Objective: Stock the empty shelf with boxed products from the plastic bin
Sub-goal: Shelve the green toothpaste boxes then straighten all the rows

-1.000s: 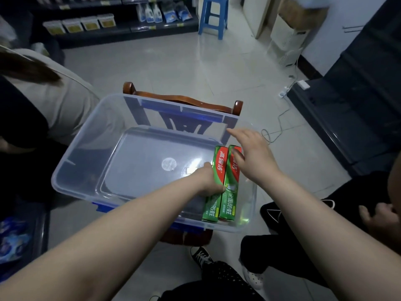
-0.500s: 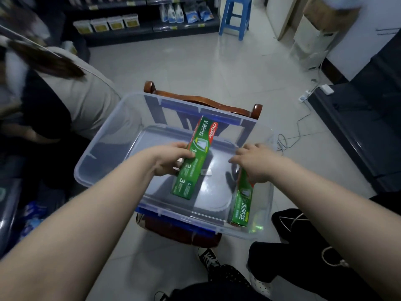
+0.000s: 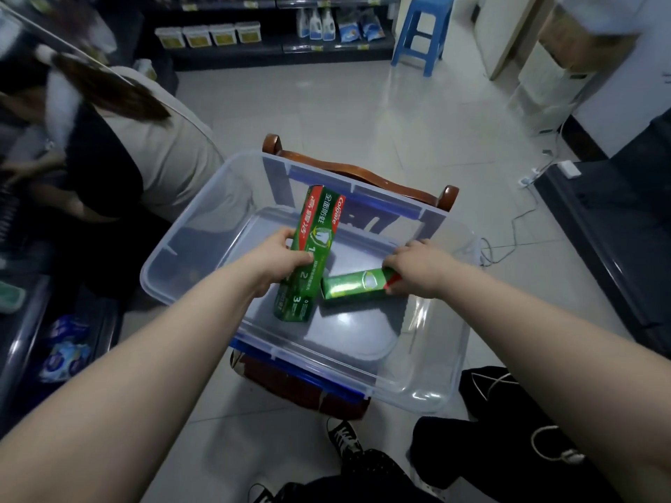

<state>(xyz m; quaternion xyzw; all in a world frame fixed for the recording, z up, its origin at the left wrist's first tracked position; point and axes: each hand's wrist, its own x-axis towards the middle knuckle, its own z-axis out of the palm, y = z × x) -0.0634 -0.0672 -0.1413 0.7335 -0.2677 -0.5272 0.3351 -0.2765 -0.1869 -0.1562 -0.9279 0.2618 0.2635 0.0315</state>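
Observation:
A clear plastic bin (image 3: 188, 248) sits on a wooden chair. My left hand (image 3: 281, 257) grips a green and red toothpaste box (image 3: 319, 226) around its middle, holding it lengthwise above the bin. My right hand (image 3: 417, 270) grips the red end of a second green toothpaste box (image 3: 352, 286), which lies crosswise with its free end against the first box. No other boxes show in the bin.
The wooden chair (image 3: 363, 176) carries the bin. A person in a beige top (image 3: 163, 150) crouches at the left by a dark shelf (image 3: 21, 321). A dark low shelf (image 3: 617, 219) stands at the right. A blue stool (image 3: 421, 30) and stocked shelves are at the back.
Both boxes lay side by side at the bin's right end. My left hand lifted one toward the bin's middle; my right hand took the other and turned it crosswise.

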